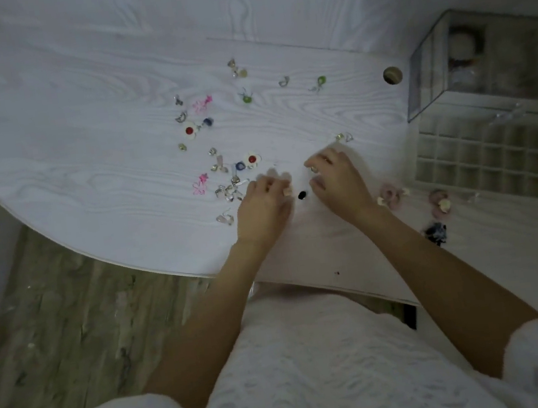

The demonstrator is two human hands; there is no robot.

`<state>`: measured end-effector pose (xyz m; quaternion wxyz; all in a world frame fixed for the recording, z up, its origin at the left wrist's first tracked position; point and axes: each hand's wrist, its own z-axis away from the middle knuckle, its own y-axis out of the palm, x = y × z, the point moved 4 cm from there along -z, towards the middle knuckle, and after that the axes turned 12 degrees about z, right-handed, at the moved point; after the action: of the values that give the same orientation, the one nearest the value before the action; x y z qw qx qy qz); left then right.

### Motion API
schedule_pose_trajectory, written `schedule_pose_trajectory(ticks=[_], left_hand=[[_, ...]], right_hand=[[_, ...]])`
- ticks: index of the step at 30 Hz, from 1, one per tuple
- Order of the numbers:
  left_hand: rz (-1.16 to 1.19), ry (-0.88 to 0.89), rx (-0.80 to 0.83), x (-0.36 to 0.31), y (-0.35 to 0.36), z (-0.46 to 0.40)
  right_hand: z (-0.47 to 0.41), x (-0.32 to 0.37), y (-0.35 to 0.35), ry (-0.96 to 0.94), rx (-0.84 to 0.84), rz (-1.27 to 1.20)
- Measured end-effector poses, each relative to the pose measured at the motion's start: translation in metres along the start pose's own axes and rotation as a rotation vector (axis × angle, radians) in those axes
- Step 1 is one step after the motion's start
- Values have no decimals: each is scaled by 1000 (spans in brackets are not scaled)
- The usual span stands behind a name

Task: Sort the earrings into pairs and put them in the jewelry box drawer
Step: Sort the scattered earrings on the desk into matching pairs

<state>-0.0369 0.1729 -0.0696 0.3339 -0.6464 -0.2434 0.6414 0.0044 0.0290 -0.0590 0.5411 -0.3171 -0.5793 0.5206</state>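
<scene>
Carefully, we work tiny, light, snag-prone earrings (221, 172) on the tabletop (77, 127), best pinched by their beads: left hand (262, 204) fingers curled, right hand (336, 178) pinching something small, grips blurred.

We see scattered small earrings (216, 135) lying on the white wood-grain table (79, 144), most of them left of and beyond our two hands. Our left hand (262, 206) and right hand (337, 182) rest side by side on the tabletop, a small black oval bead (302, 195) between them. To the right stands the clear acrylic jewelry box (484, 70), its gridded drawer (486, 163) pulled out toward us
</scene>
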Motion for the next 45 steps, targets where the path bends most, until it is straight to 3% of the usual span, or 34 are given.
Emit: schedule_pose_trajectory(ticks=[4, 10, 16, 23, 35, 42, 45], left_hand=[[-8, -12, -62, 2, 1, -7], [127, -5, -173, 23, -30, 2], [173, -242, -309, 86, -88, -23], [4, -228, -217, 106, -102, -88], [-32, -100, -65, 87, -84, -102], [-85, 12, 41, 70, -71, -116], [79, 6, 70, 56, -69, -111]], right_hand=[[-3, 1, 4, 7, 13, 46], [-31, 46, -6, -175, -21, 54], [-60, 84, 11, -272, 60, 29], [-70, 63, 12, -139, 6, 63], [-68, 33, 6, 96, -15, 8], [-61, 34, -1, 140, -68, -212], [-47, 35, -12, 174, -109, -404]])
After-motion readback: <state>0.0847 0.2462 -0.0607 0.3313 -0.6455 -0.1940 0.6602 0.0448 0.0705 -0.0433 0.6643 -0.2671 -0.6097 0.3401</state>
